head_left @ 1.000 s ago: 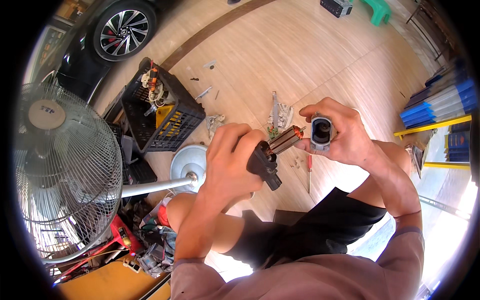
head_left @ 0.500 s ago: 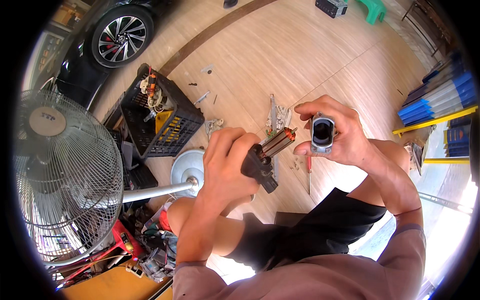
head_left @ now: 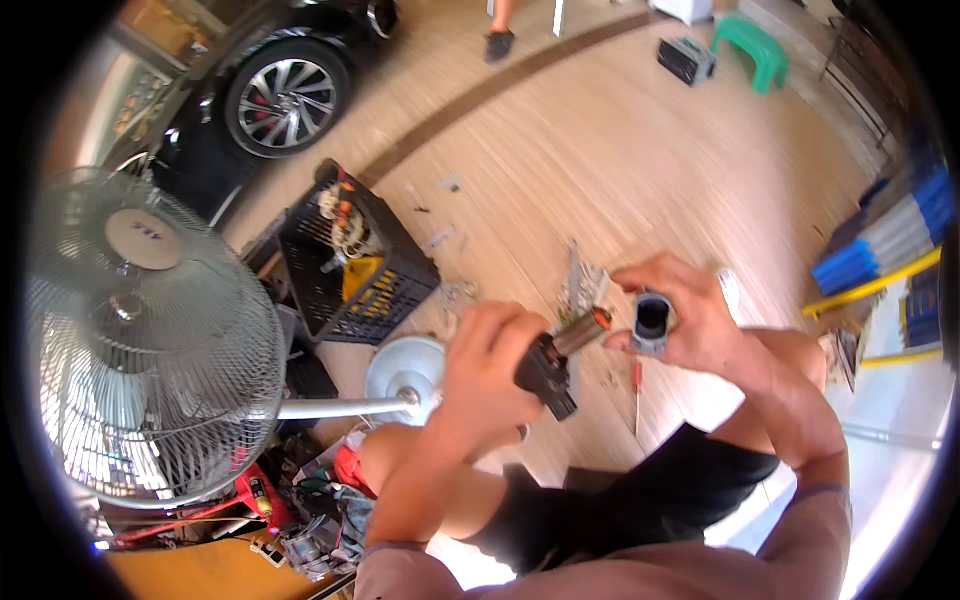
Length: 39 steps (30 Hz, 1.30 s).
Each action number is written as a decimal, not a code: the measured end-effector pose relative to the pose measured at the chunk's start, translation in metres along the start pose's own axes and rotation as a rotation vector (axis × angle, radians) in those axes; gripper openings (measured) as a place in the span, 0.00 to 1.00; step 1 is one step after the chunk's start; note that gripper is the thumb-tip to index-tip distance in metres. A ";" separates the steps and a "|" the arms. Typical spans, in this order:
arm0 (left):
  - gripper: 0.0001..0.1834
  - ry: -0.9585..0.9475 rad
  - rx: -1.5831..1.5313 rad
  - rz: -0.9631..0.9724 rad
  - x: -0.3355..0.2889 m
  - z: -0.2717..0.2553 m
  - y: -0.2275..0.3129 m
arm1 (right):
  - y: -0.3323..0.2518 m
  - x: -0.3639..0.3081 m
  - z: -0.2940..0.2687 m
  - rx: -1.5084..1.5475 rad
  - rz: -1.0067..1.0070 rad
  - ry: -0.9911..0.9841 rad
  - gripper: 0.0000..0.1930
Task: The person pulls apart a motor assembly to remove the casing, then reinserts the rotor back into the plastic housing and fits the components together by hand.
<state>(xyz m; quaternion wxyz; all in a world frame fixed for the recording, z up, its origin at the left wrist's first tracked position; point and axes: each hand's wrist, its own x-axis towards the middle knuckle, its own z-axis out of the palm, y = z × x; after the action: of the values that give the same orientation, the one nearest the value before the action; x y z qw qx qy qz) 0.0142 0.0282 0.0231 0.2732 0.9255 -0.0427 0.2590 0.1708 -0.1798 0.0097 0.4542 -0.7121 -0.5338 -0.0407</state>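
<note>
My left hand is closed around the black end housing of a small electric motor. From that housing sticks the motor's armature, a metal rotor with copper-coloured windings at its tip, pointing up and to the right. My right hand grips a grey metal motor casing between thumb and fingers. Its dark, hollow open end faces me. A narrow gap separates the armature's tip from the casing. Below my right hand, a screwdriver with a red handle lies on the floor.
Left stands a large fan on a round base, beside a black plastic crate of parts. Metal pieces lie beyond my hands. Farther off are a black car, a green stool and a person's foot.
The view has shifted, so the scene sits lower and farther right. The armature's tip and the casing are slightly closer together. A person's foot has come into view at the top.
</note>
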 end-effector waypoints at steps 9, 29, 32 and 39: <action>0.26 0.059 0.024 0.018 -0.008 0.004 0.007 | 0.003 -0.018 0.015 -0.024 0.180 -0.033 0.27; 0.27 0.102 -0.006 -0.016 -0.019 -0.010 0.002 | 0.274 -0.220 0.164 -0.452 0.977 -0.540 0.17; 0.27 0.101 -0.004 -0.016 -0.021 -0.011 0.000 | 0.301 -0.272 0.188 -0.341 1.184 -0.587 0.16; 0.28 0.019 0.076 -0.063 -0.036 -0.007 -0.016 | 0.260 -0.241 0.205 -0.414 1.403 -0.516 0.18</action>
<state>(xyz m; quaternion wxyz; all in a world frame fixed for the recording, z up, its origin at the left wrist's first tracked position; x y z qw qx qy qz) -0.0165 0.0432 0.0029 0.2461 0.9336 -0.0011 0.2605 0.1880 -0.2172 -0.3973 0.0926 -0.9409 -0.0282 0.3246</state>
